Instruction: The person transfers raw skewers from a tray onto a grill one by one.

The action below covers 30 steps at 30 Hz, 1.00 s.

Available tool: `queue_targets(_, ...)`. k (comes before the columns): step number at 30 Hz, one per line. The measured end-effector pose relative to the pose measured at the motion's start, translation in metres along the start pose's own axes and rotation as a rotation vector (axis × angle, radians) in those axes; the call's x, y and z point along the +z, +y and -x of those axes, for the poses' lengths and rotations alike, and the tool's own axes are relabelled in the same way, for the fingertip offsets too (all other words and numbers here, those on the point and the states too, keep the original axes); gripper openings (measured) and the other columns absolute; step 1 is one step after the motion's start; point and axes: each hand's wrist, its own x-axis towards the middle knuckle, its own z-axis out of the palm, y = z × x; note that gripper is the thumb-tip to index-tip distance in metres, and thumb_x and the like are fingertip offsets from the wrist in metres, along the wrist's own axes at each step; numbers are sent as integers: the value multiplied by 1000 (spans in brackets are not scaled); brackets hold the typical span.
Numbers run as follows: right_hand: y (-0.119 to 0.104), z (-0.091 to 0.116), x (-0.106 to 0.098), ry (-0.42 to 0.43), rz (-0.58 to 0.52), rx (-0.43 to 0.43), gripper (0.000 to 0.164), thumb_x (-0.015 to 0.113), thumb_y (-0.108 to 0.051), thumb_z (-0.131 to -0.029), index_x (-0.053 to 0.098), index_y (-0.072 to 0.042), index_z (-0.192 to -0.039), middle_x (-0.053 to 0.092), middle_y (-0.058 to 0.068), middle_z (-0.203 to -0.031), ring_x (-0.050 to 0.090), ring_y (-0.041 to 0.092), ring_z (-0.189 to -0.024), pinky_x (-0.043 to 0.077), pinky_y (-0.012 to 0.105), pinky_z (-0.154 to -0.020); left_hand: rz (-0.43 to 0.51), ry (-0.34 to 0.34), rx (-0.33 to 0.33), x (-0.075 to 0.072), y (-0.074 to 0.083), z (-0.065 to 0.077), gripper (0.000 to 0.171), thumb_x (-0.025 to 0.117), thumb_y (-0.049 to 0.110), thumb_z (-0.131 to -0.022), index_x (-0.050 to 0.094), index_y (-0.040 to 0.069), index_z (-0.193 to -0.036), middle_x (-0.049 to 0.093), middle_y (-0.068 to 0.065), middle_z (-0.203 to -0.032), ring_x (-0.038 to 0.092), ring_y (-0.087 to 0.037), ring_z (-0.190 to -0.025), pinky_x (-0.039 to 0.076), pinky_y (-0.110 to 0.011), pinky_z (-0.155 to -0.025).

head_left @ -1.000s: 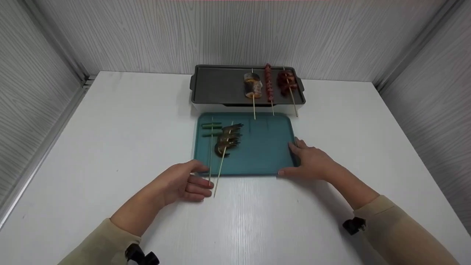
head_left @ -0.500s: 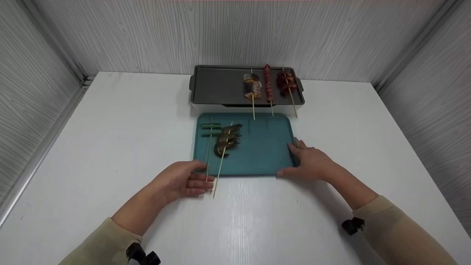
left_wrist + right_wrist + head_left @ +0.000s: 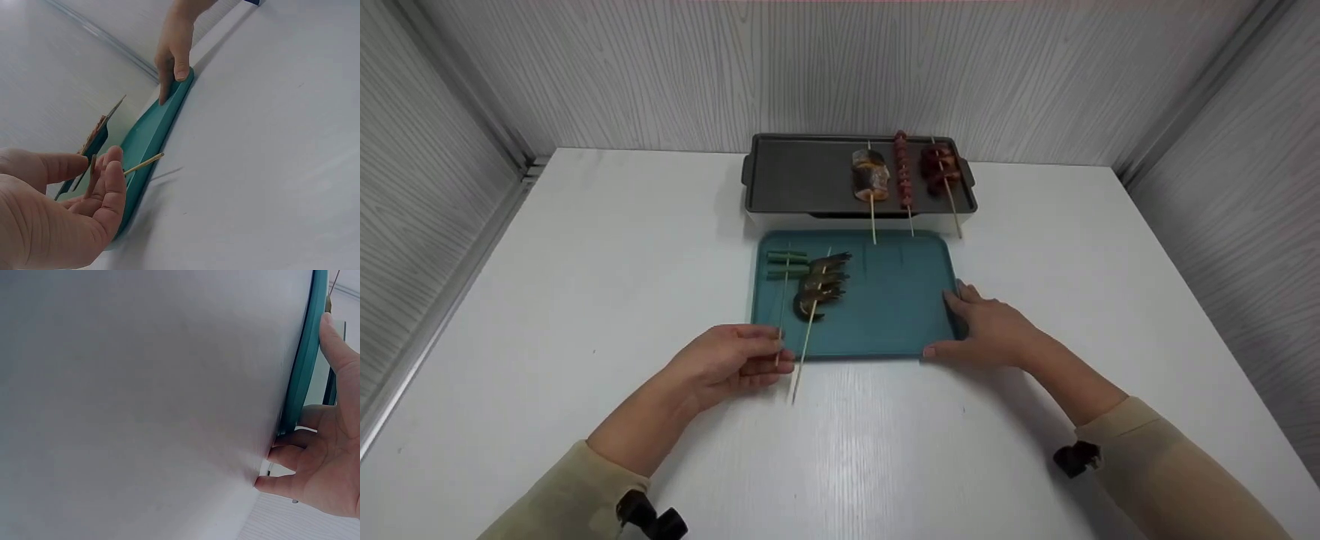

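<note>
My left hand [image 3: 726, 364] pinches the wooden stick of a skewer with green vegetable pieces [image 3: 787, 257] between thumb and fingers. In the left wrist view, the stick [image 3: 93, 175] shows at the fingertips. The green pieces are over the left part of a teal tray [image 3: 896, 300]. Just right of them lies a skewer of brown shrimp [image 3: 821, 285], its stick reaching past the tray's front rim. My right hand [image 3: 996, 330] holds the tray's front right corner, thumb at the front rim and fingers along the right side.
Behind the tray stands a grill [image 3: 806, 176] with a black plate. On its right half lie a browned, chunky skewer [image 3: 871, 180], a thin red skewer [image 3: 903, 172] and a dark red skewer [image 3: 937, 169], their sticks pointing frontward. Pale walls enclose the white table [image 3: 660, 225].
My left hand has closed its thumb and fingers onto the green vegetable skewer's stick, whose near end has shifted slightly left and back. My right hand stays at the tray corner.
</note>
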Motion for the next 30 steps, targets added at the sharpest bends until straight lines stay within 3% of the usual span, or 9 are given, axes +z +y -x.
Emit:
queue_targets(16,-1,-2,0,-18,-6,33,125,67,-84,-83,22,-6,-169,10,23,-175,22,49,-157,31,62,-122,-3,-4,2,0,2,3,49,68,3,-103,55,-6,-149,75,-22,-120,78,-22,-97,62,-32,-88)
queue_targets(30,2,-1,0,9,2,-14,123,68,-80,-86,23,0,-167,12,27,-174,23,50,-156,30,62,-123,-40,-49,11,-4,4,15,52,68,3,-102,54,-4,-151,76,-20,-117,78,-20,-95,62,-31,-87)
